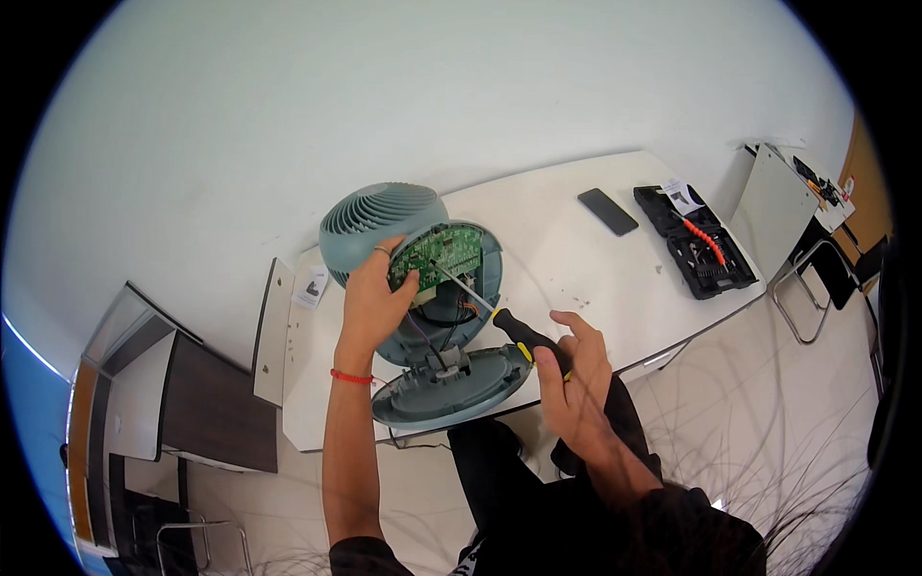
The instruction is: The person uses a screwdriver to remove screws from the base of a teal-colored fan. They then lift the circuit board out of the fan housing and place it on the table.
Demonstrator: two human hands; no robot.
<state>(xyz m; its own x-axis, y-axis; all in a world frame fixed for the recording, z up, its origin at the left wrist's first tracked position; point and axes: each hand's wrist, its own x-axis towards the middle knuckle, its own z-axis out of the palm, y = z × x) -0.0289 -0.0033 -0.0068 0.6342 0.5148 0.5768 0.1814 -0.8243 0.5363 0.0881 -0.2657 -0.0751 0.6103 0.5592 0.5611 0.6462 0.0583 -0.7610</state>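
Observation:
A teal-grey fan (pixel 382 221) lies on the white table (pixel 567 259) with its base opened. My left hand (pixel 373 300) holds the green circuit board (pixel 439 252) at the fan's open base, thumb on the board's edge. My right hand (pixel 571 370) grips a screwdriver (pixel 514 328) with a black and yellow handle; its shaft points up-left and the tip touches the board. The detached bottom cover (pixel 451 389) lies at the table's near edge, joined to the fan by wires.
A black phone (pixel 607 211) and an open black tool case (pixel 696 240) with bits and an orange flexible shaft lie at the table's right. A small white tag (pixel 312 285) lies left of the fan. Chairs stand at right; dark furniture sits lower left.

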